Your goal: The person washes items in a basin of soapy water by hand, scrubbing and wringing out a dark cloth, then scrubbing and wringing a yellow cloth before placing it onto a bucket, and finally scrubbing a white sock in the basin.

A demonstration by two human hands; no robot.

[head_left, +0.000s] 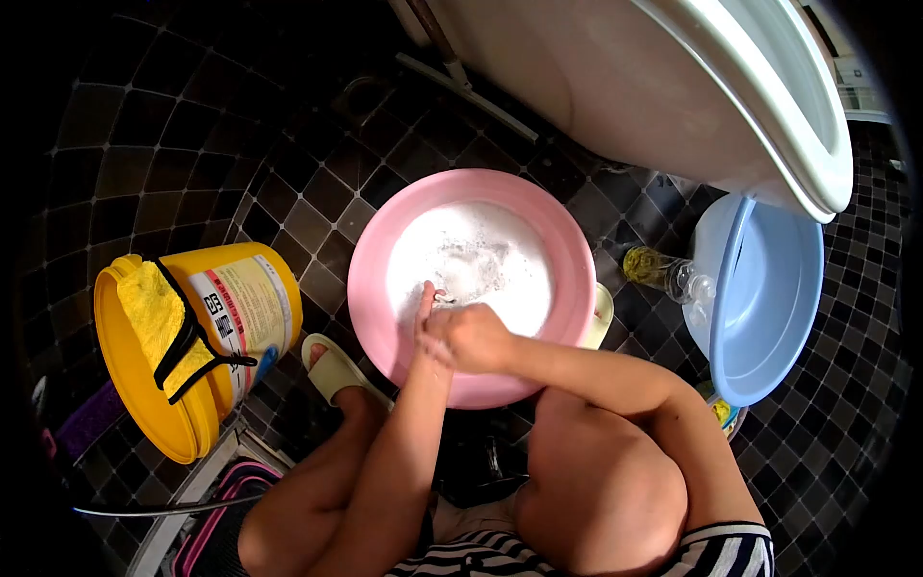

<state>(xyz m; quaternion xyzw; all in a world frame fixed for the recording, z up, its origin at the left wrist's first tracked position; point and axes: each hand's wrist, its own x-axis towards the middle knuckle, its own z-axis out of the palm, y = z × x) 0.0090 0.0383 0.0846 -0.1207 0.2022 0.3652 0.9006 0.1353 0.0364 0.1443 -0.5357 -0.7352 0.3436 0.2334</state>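
Both hands are together over the near side of a pink basin (377,341) full of white suds (413,240). My left hand (429,310) points away from me, its visible fingers stretched out and part of it hidden. Across its base lies my right hand (473,338), fingers curled around the left wrist and slightly blurred. A small patch of foam shows beside the left fingers. Whether anything lies under the suds is hidden.
A yellow bucket (274,288) lies tilted at left, with a yellow cloth (152,313) over its rim. At right are a clear bottle (663,272) of yellowish liquid and a blue basin (779,308). A white tub (577,87) rises behind; a squeegee (471,93) rests beside it.
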